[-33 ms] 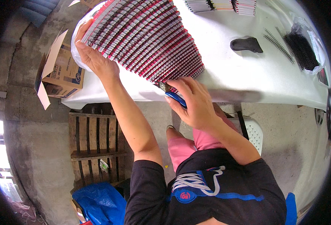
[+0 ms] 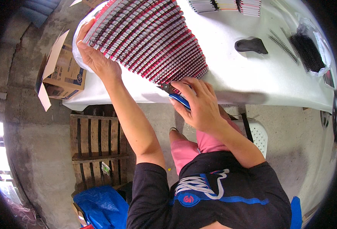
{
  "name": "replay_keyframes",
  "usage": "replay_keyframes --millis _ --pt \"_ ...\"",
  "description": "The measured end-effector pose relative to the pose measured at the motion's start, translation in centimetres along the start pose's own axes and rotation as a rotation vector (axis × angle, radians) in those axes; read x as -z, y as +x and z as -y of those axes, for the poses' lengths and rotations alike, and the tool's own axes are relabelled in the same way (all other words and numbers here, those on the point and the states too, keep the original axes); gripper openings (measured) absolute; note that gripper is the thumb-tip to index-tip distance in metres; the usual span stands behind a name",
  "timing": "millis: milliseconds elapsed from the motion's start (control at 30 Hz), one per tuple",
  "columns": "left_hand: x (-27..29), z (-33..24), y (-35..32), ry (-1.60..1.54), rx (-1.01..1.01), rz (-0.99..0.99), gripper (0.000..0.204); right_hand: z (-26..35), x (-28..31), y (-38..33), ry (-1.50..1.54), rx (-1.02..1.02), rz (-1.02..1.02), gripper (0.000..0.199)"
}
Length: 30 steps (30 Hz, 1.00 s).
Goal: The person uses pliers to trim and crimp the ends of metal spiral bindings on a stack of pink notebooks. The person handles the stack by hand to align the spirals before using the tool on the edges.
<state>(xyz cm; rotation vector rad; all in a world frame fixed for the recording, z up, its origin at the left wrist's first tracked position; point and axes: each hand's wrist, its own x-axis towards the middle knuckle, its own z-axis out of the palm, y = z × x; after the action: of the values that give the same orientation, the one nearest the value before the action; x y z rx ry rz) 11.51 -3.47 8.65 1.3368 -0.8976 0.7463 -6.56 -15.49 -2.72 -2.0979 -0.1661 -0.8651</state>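
Note:
A long stack of spiral-bound notebooks (image 2: 149,38), with red and white edges and black coils, fans across the table's near side. My left hand (image 2: 99,63) is wrapped round the stack's left end, holding it, with its fingertips partly hidden behind. In my right hand (image 2: 203,101) are small pliers with blue handles (image 2: 180,101). Their dark metal jaws (image 2: 164,87) are at the coil ends along the stack's near edge. What the jaws grip, if anything, is too small to make out.
On the white-covered table (image 2: 229,72) lie a black curved object (image 2: 251,46), loose black coils (image 2: 284,45) and a plastic bag of coils (image 2: 307,49). More bound books (image 2: 225,5) stand at the far edge. Left are an open cardboard box (image 2: 65,72) and wooden pallet (image 2: 96,141).
The pliers have turned slightly in my right hand, and their jaws show more plainly. My left hand and the notebooks have stayed in place.

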Motion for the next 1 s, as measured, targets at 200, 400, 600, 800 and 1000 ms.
replay_keyframes --millis 200,400,600,800,1000 --pt "0.0 0.1 0.1 0.057 -0.043 0.02 0.058 -0.7 -0.3 0.2 -0.173 0.093 -0.051 0.039" --pt "-0.2 0.0 0.0 0.047 0.002 -0.002 0.059 -0.4 -0.6 0.5 -0.189 0.097 -0.043 0.035" --pt "-0.7 -0.6 -0.1 0.086 -0.031 -0.006 0.059 -0.2 -0.7 0.3 0.33 -0.274 0.241 0.027" --pt "-0.7 -0.6 0.0 0.176 -0.106 -0.017 0.059 -0.2 -0.2 0.0 0.346 -0.343 0.204 0.029" --pt "-0.4 -0.5 -0.2 0.013 0.013 -0.007 0.058 -1.2 0.0 -0.6 -0.215 0.09 -0.034 0.039"
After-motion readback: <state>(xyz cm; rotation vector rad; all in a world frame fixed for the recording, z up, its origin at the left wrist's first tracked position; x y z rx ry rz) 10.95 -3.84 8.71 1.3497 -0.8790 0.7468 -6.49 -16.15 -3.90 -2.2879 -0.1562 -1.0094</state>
